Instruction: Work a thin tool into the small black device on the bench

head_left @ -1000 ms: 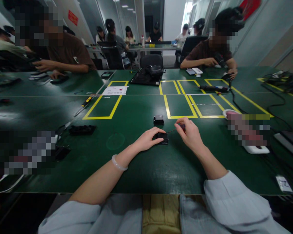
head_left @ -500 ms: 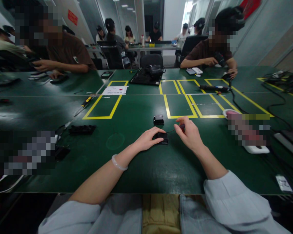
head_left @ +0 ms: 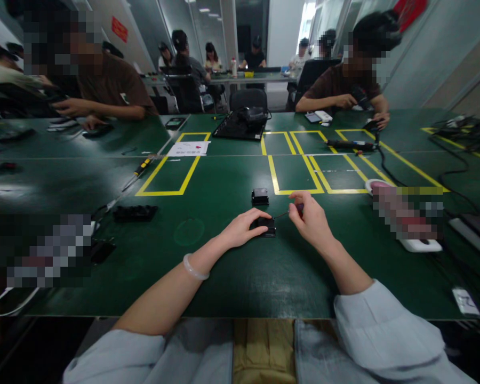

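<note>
While your left hand [head_left: 242, 228] still holds the near black block [head_left: 269, 232], your right hand [head_left: 310, 217], pinching a thin tool [head_left: 281, 215], has moved slightly right; the block's work seems unfinished.

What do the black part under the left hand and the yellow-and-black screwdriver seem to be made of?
Black part: probably plastic, dark with faint glints. Screwdriver: handle likely smooth plastic, yellow and black; shaft apparently metal, greyish sheen.
</note>
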Tool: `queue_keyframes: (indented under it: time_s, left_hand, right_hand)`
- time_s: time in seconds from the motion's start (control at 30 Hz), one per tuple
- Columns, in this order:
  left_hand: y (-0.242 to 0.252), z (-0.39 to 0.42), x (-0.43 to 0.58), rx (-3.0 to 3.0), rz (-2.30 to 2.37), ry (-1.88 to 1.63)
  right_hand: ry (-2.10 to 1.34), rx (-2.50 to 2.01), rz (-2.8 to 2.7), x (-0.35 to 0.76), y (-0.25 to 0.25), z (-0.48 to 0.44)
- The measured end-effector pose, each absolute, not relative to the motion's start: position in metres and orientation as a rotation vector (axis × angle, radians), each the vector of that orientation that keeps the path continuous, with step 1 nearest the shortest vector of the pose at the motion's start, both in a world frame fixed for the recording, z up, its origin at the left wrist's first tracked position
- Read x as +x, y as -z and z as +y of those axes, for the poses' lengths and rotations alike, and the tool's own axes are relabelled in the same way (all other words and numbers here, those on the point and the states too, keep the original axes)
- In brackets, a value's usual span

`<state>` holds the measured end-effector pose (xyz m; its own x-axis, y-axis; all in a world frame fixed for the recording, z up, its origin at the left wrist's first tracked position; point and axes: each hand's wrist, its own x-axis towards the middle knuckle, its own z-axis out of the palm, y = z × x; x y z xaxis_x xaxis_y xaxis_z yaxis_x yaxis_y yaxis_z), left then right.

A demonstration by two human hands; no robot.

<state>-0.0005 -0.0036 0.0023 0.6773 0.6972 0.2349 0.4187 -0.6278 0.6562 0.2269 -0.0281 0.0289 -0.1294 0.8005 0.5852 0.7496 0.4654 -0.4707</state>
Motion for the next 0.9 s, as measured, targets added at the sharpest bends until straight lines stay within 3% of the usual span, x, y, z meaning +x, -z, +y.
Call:
queue_keyframes:
  time_s: [0.9]
  left_hand:
    - [-0.0032, -0.0037, -0.0001, 2.315, 0.848, -0.648]
  right_hand:
    - [-0.097, -1.271, -1.894, 0.2266, -0.0313, -0.0287]
